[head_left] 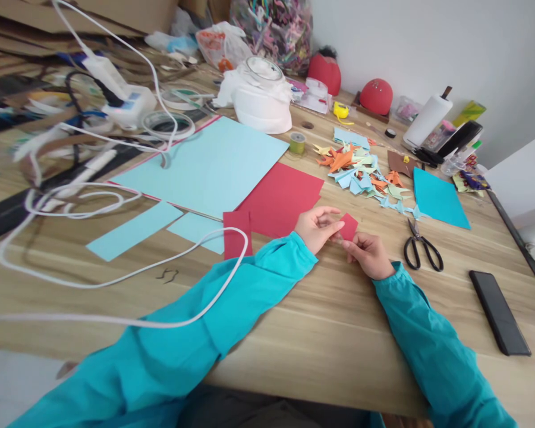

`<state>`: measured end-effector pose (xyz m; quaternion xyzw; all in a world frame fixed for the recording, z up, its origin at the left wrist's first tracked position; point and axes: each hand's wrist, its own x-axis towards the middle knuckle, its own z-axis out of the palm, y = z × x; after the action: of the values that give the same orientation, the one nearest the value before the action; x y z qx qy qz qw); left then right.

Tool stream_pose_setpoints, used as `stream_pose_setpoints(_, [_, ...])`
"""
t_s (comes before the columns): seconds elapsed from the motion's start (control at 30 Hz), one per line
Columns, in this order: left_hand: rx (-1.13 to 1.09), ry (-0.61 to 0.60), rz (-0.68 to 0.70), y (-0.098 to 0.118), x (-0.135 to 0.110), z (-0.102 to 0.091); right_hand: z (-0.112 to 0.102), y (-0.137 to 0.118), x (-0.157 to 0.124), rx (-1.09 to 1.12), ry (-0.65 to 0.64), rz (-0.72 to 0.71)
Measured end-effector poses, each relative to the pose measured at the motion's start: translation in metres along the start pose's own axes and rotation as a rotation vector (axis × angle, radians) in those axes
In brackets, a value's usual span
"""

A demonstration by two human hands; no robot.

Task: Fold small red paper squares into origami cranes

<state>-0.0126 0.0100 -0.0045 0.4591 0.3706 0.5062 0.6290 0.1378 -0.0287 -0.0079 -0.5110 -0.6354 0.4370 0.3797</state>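
A small piece of red paper [349,226] is held up between both hands, just above the table. My left hand [317,230] pinches its left edge between thumb and fingers. From below and the right, my right hand [369,252] grips its lower edge. Whether the piece is folded in layers I cannot tell. Behind my left hand lie larger red sheets [280,199] and a narrow red strip [236,233]. Black-handled scissors [419,248] rest on the table to the right of my right hand.
A pile of folded paper figures [356,169] lies beyond my hands. Light-blue sheets [205,160] spread to the left, with a white cable [116,284] looping across and over my left sleeve. A blue sheet [441,197] and a black phone [499,312] are at the right.
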Motion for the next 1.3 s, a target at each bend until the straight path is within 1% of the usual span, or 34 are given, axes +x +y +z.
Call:
stream_pose_setpoints(0.1, [0.007,-0.079,-0.001,-0.0019,0.0,0.0001,-0.0009,0.0007,0.0001,0.024,0.012,0.006])
stream_pose_setpoints(0.2, [0.032,-0.136,-0.043,-0.0032,0.0002,0.0005,-0.0014,0.0022,0.0,0.011,-0.012,0.01])
stream_pose_setpoints(0.4, [-0.013,-0.155,-0.142,-0.0009,-0.0011,0.0026,-0.0018,-0.0001,-0.0006,-0.005,-0.02,-0.03])
stream_pose_setpoints(0.57, [-0.013,-0.159,-0.157,-0.0013,-0.0016,0.0021,-0.0015,-0.0024,-0.0004,0.006,-0.04,-0.025])
stream_pose_setpoints(0.67, [0.015,-0.138,-0.148,-0.0025,-0.001,0.0012,-0.0008,-0.0017,-0.0007,-0.004,-0.066,-0.039])
stream_pose_setpoints(0.8, [0.042,-0.157,-0.106,-0.0029,-0.0008,0.0004,-0.0007,-0.0009,-0.0012,-0.021,-0.082,-0.047])
stream_pose_setpoints(0.9, [0.054,-0.145,-0.08,-0.0048,-0.0002,0.0,-0.0008,-0.0012,-0.0017,-0.066,-0.103,-0.053])
stream_pose_setpoints(1.1, [0.092,-0.197,-0.033,-0.0082,-0.001,0.0005,0.0002,-0.0022,-0.003,-0.107,-0.118,-0.032])
stream_pose_setpoints(1.3, [0.309,-0.113,0.051,-0.0045,-0.0026,0.0017,0.0012,-0.0025,-0.0026,-0.172,-0.167,-0.07])
